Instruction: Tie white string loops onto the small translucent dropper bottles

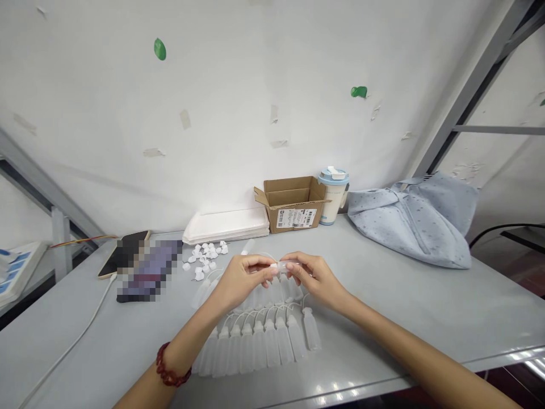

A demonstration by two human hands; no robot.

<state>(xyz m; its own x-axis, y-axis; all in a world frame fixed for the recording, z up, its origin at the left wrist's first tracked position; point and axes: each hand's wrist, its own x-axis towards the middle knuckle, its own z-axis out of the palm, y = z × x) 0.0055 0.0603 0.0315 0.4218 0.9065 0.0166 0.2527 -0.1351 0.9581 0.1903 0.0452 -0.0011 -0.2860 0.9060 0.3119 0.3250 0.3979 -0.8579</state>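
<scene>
My left hand [244,278] and my right hand [317,277] meet over the middle of the table. The left fingertips pinch a small white cap [275,268]. My right fingers close round a small translucent plastic bottle [289,264], mostly hidden by them; cap and bottle neck touch, though whether they are joined I cannot tell. Below the hands lies a row of similar bottles [259,346] with white caps and thin curved white tubes. Another row [261,296] lies behind, partly covered by my hands. Left of them is a pile of loose white caps [207,254].
Along the wall stand flat white packets [227,223], an open cardboard box [293,213] and a lidded cup [333,196]. A pale blue cloth bag [415,224] lies right. A phone [121,255], a blurred-out dark object [151,271] and a white cable [80,336] lie left.
</scene>
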